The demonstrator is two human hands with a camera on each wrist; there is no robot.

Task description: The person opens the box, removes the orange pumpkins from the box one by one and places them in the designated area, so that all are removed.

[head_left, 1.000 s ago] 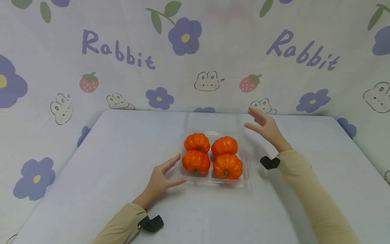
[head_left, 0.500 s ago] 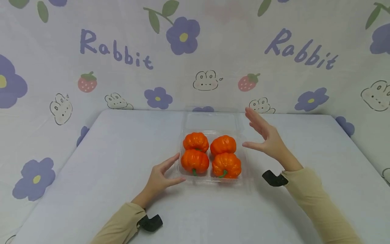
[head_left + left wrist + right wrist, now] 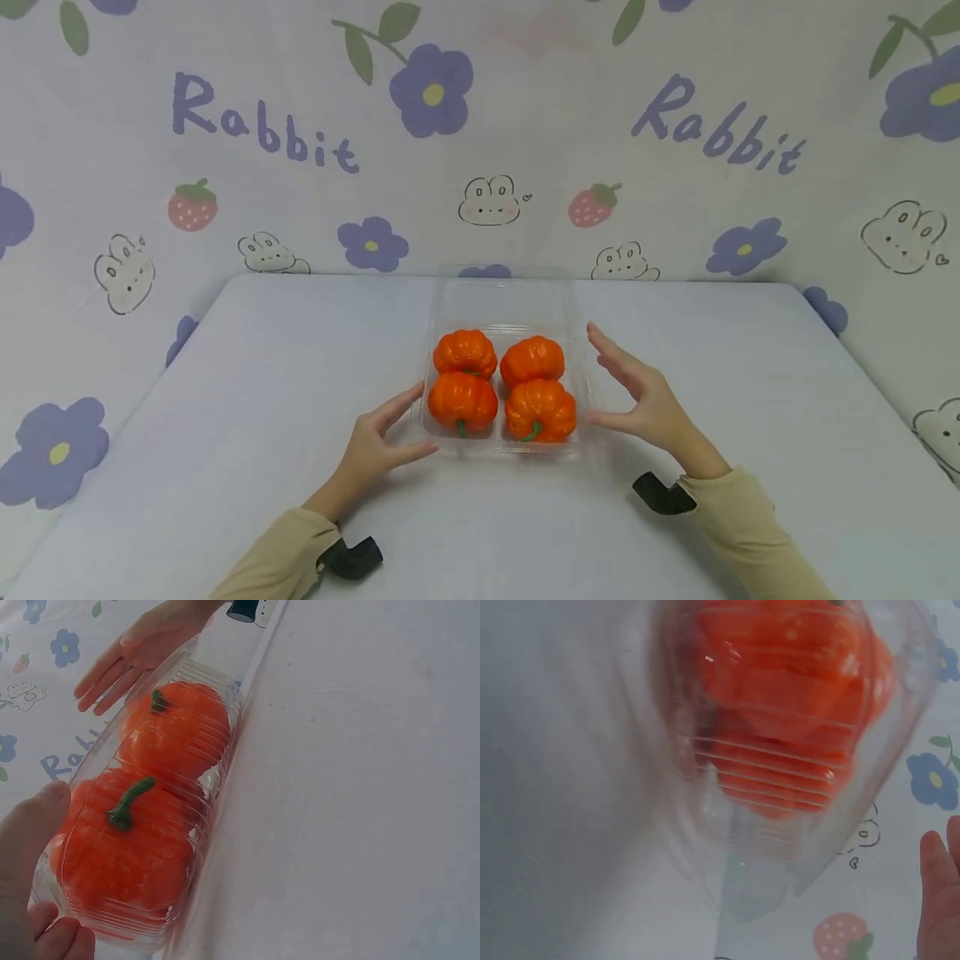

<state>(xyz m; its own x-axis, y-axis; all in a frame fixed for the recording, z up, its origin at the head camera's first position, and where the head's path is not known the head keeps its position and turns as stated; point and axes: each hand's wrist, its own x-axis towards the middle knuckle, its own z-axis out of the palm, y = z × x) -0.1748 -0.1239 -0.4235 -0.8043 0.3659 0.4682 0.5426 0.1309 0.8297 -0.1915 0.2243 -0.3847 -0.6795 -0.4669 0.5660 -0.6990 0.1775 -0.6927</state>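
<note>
A clear plastic box [image 3: 498, 446] with its lid [image 3: 510, 298] raised at the back stands mid-table. Several orange toy pumpkins [image 3: 462, 402] with green stems sit in it, two to a side. At the box's left side is my left hand [image 3: 375, 442], fingers spread, with index finger and thumb at the front left corner. Whether they touch the plastic I cannot tell. My right hand [image 3: 648, 408] is held at the right side, fingers extended and thumb close to the wall. In the left wrist view, ribbed plastic covers the front pumpkins [image 3: 124, 847].
The box rests on a white table [image 3: 262, 375]. Behind the table hangs a white cloth [image 3: 525, 108] printed with flowers, rabbits and strawberries. Black devices [image 3: 663, 493] are strapped at both wrists.
My right hand has come down and nearer from beside the raised lid to the right side of the box. The left hand stays at the left side. The head view has shifted slightly.
</note>
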